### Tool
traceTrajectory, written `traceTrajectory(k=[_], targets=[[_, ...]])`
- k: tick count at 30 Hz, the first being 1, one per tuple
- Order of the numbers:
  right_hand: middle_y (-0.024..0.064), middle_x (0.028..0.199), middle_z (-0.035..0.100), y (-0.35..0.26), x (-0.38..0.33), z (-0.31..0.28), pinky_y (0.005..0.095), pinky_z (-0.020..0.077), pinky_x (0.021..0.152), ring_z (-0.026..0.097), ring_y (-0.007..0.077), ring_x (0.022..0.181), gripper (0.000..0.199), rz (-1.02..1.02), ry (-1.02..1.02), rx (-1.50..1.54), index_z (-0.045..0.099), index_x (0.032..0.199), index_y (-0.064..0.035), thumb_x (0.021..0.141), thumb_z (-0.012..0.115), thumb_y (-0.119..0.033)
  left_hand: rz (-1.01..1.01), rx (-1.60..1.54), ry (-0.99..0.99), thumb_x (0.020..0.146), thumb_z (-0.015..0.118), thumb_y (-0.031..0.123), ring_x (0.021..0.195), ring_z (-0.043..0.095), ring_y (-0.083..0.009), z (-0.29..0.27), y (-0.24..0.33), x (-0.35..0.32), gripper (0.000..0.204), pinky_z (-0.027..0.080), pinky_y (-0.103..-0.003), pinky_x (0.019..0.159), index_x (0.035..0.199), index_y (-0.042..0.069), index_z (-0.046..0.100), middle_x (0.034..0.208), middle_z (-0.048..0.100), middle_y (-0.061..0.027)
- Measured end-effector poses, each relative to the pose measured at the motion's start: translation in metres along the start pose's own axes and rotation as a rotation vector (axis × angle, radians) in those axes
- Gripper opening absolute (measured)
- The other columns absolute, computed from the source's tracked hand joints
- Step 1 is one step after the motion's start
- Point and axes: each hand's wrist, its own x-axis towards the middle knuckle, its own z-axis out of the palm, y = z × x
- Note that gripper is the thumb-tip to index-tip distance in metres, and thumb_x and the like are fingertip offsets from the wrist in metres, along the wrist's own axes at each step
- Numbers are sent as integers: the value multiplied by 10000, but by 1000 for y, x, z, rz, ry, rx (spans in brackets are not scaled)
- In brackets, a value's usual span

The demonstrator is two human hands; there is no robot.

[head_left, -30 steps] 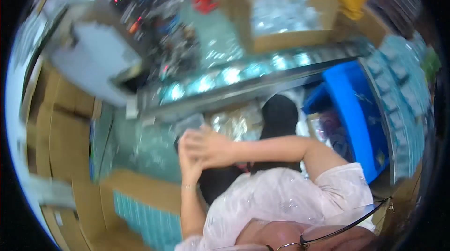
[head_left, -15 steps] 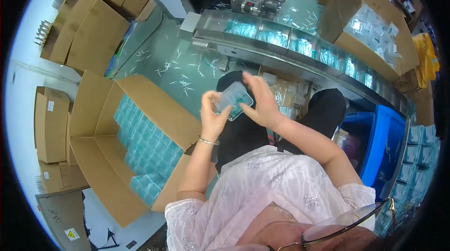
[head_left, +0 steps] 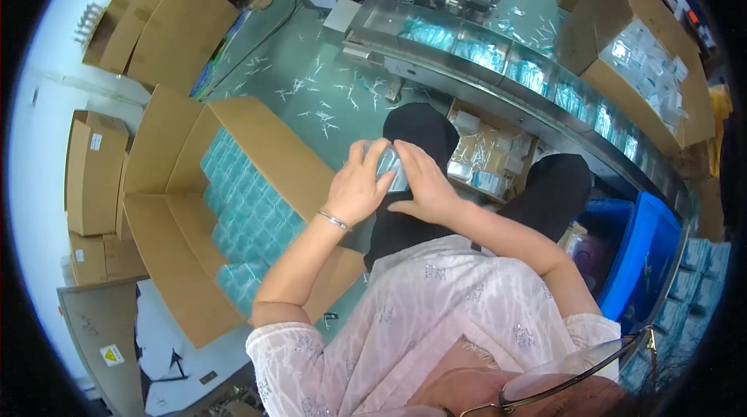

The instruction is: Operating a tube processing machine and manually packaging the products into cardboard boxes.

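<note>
I work in bright, fairly even, whitish light. The strongest glare sits along the conveyor (head_left: 498, 85), where the packs (head_left: 526, 75) shine almost white; a softer gleam lies on the clear box (head_left: 395, 170) between my left hand (head_left: 355, 190) and right hand (head_left: 426, 190). Shade gathers inside the bin (head_left: 644, 252), and my black trousers (head_left: 556, 190) swallow most detail. My hands look reasonably crisp, with little blur. Toward the rim everything warps: the pale wall (head_left: 39, 152) bows at the left, my glasses (head_left: 572, 379) loom large below, and the corners go black.
</note>
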Motion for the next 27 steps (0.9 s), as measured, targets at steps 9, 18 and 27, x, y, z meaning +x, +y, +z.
traceTrajectory(k=[9, 18, 27], targets=[[203, 1159, 428, -15, 8, 18, 397, 333, 911, 402, 361, 1086, 769, -81, -80, -101, 344, 1203, 23, 564, 734, -151, 107, -553, 111, 747, 571, 189, 1051, 425, -296, 17, -58, -17, 412, 336, -353, 910, 1116, 80, 421, 1081, 444, -151], [188, 1146, 434, 110, -54, -54, 386, 307, 949, 399, 348, 1101, 481, 200, 45, -447, 447, 1129, 3, 668, 581, 17, -674, 309, 1044, 555, 742, 251, 1023, 441, -303, -104, -320, -188, 607, 361, -387, 876, 1052, 14, 488, 1055, 486, -175], [150, 1127, 456, 144, -91, -117, 372, 395, 861, 450, 341, 1033, 385, 811, 27, -827, 515, 1056, -61, 682, 606, -63, -1046, -6, 564, 757, 564, 215, 986, 497, -320, -85, -479, -152, 430, 422, -371, 870, 1137, 24, 502, 1206, 438, -191]])
